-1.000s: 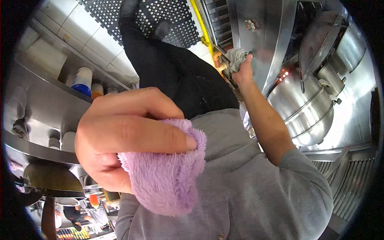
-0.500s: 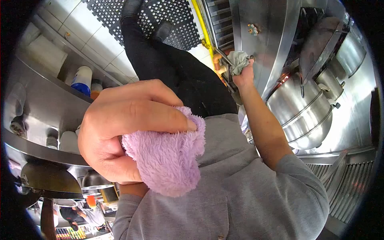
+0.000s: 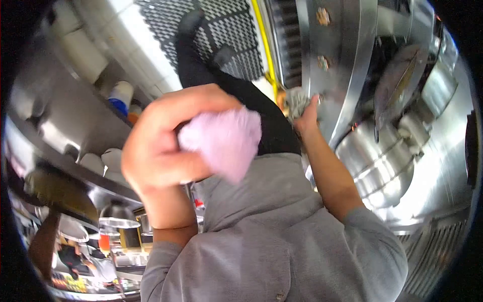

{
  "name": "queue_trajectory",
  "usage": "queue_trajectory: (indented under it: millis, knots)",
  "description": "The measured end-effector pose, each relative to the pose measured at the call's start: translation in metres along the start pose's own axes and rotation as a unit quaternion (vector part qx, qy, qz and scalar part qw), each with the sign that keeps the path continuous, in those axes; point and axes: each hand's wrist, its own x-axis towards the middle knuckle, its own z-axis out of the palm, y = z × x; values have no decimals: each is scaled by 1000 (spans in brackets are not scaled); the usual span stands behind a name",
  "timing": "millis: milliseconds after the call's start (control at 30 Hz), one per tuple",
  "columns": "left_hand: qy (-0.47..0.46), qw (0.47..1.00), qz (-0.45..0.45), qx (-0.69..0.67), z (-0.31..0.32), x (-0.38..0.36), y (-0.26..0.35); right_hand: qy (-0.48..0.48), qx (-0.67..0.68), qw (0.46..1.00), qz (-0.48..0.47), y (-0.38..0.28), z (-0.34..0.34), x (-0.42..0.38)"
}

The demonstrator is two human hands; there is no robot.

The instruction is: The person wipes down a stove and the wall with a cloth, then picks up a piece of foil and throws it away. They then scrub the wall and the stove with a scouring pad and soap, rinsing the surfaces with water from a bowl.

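Observation:
My left hand [image 3: 163,146] is raised close to the camera, its fingers wrapped around a fluffy light-purple cloth [image 3: 229,141]. The cloth is bunched up and blurred by motion, bulging out between fingers and thumb. On the right, my right hand [image 3: 308,118] reaches down to the steel front panel [image 3: 334,85] of the cooking range. A crumpled grey cloth [image 3: 297,103] is gripped in it. One digit stretches up beside a small knob-like fitting on that panel; the other fingers are largely hidden by the cloth.
A large steel pot [image 3: 375,158] and a dark pan [image 3: 400,85] sit on the range at right. Along the floor by the range runs a yellow pipe [image 3: 266,45], beside a black perforated mat [image 3: 234,25]. A steel counter [image 3: 55,121] curves along the left. People show small at lower left.
My left hand has moved up and right in view with the purple cloth. My right hand with the grey cloth sits lower in view, and the surroundings have shifted.

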Motion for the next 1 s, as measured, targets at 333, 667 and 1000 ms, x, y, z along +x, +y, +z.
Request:
queue_trajectory:
  millis: [333, 667, 1000]
  knots:
    - [431, 886, -89, -143, 51, -42, 2, -381, -200, 902, -31, -37, 234, -122]
    - [337, 923, -16, -187, 60, -86, 75, -608, -114, 779, 104, -76, 401, -302]
    - [30, 961, 103, -256, 56, -12, 233, -551, -162, 816, 66, -133, 521, -313]
